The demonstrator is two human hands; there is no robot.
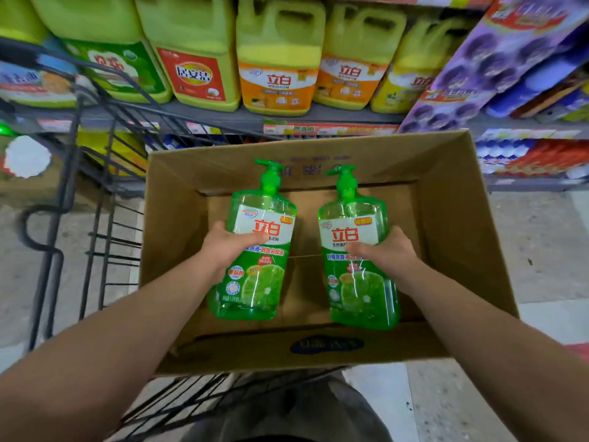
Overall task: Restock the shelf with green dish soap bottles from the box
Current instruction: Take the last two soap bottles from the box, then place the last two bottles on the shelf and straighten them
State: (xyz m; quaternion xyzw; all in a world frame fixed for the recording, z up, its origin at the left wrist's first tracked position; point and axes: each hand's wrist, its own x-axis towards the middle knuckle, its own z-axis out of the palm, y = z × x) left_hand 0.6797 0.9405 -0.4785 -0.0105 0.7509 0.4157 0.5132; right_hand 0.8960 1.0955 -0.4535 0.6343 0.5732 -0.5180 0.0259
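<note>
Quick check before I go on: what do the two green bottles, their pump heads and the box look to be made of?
Left bottle and right bottle: clear glossy plastic, by the light streaks and see-through green liquid, with printed labels, likely film. Pump heads: opaque green plastic, smoother sheen. Box: plain brown cardboard, matte, folded flaps. Left hand and right hand each grip one bottle.

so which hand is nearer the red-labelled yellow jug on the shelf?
Left. The left hand, holding a green pump bottle, sits below the red-labelled yellow jug; the right hand is further to the right.
</note>
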